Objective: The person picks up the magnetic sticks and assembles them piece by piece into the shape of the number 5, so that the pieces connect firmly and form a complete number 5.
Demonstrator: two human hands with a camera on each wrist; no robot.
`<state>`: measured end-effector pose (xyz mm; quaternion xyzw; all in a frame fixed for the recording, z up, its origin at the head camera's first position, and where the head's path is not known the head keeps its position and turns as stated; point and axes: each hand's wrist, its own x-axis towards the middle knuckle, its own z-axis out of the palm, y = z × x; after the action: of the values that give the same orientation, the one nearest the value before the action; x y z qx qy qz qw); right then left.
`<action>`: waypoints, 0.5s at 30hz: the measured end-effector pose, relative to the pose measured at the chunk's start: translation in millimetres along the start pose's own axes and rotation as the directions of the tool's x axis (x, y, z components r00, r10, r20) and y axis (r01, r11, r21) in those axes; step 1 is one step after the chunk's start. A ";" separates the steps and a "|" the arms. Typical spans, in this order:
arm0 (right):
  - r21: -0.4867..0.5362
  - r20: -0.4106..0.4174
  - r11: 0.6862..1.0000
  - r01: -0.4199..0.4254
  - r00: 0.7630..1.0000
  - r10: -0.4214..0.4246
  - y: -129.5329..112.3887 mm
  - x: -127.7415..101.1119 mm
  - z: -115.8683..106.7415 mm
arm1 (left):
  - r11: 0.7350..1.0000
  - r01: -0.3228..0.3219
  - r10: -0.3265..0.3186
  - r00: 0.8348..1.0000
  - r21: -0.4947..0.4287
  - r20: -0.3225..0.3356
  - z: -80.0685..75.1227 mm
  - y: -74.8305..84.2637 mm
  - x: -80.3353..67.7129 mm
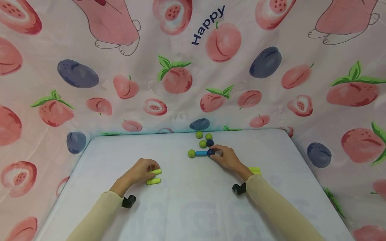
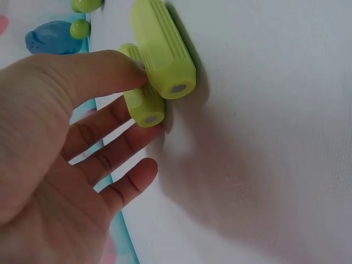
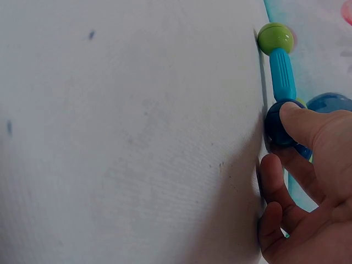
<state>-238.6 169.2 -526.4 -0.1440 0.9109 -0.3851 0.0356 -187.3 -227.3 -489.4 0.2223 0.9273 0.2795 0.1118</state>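
My left hand (image 1: 150, 169) rests on the white table (image 1: 187, 201), its thumb (image 2: 110, 71) and forefinger pinching a yellow-green stick (image 2: 144, 104). A second yellow-green stick (image 2: 162, 49) lies right beside it. My right hand (image 1: 217, 154) holds a dark blue ball (image 3: 278, 129) under the thumb (image 3: 302, 124). That ball is joined to a blue stick (image 3: 283, 71) with a green ball (image 3: 276, 37) on its far end. The joined piece lies flat on the table.
Three loose green balls (image 1: 203, 144) and another dark blue ball (image 1: 210, 143) sit just beyond the right hand, near the table's back edge. More yellow-green sticks (image 1: 254, 170) lie by the right wrist. A fruit-print cloth (image 1: 193, 83) hangs all round.
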 end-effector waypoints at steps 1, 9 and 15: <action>-0.002 0.001 1.000 0.000 1.000 0.000 0.0 -0.1 -0.1 | 1.000 0.006 -0.006 1.000 -0.003 0.000 -0.1 0.5 0.1; -0.003 0.002 1.000 0.004 1.000 -0.004 -0.8 -0.3 -0.1 | 1.000 0.020 -0.020 0.999 -0.004 -0.034 -0.3 2.3 1.9; 0.007 -0.003 1.000 0.012 1.000 -0.012 -1.4 -1.0 -0.4 | 0.999 -0.017 0.015 0.998 -0.029 -0.063 0.8 5.2 3.9</action>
<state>-237.4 168.9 -525.2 -0.1489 0.9086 -0.3888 0.0325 -188.7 -221.2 -487.4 0.2192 0.9243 0.3011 0.0839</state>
